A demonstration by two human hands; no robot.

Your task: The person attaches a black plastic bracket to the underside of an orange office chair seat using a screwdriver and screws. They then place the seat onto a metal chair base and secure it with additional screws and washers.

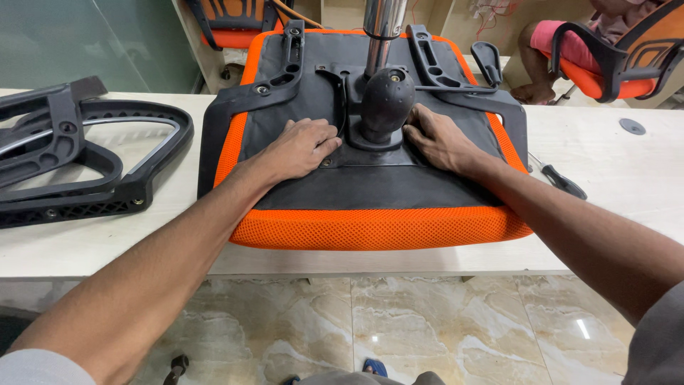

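Seat: orange mesh chair seat (370,227) lying upside down on the pale table (613,164), black underside facing up, centre of view.
Mechanism: black tilt plate (370,153) bolted mid-underside, carrying a black dome-shaped boot (385,100) and a chrome gas column (381,25) rising toward 12 o'clock.
Left hand: left hand (303,146), fingers curled, knuckles pressed on the plate at 9 o'clock of the boot; nothing enclosed.
Right hand: right hand (436,139), fingers bent, tips on the plate edge at 3 o'clock of the boot; whether it grips anything cannot be told.
Armrest frames: black plastic armrest frames (78,153) at 9 o'clock, apart from the seat.
Screwdriver: screwdriver (559,178) at 3 o'clock, just beside the seat.
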